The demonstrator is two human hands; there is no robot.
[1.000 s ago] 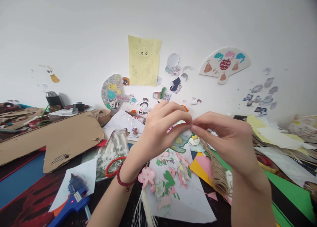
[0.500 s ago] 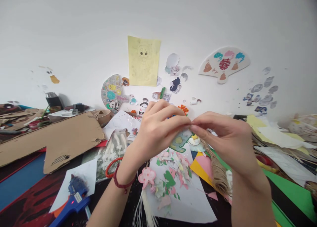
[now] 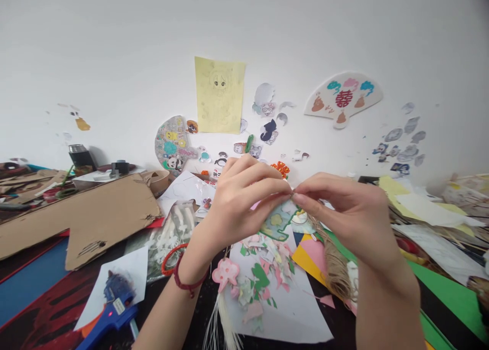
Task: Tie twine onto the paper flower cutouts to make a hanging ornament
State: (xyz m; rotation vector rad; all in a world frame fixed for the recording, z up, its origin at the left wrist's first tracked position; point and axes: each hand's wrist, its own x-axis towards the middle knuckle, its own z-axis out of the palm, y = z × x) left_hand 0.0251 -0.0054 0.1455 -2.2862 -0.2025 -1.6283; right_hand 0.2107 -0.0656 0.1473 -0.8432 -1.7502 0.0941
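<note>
Just right of the frame's centre, the left hand (image 3: 246,199) and right hand (image 3: 342,202) pinched a green-edged piece (image 3: 275,221) at its top. A slackened pinch could have dropped it among the paper scraps (image 3: 261,276). Twine (image 3: 336,273) crowded the lower right; open room lay upward, before the wall (image 3: 267,24).

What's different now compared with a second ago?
The left hand has lowered its fingers slightly, uncovering more of the orange flower behind. Its fingertips stay near the right hand, by the green-edged cutout. Nothing was visibly released. The glue gun stayed put.
</note>
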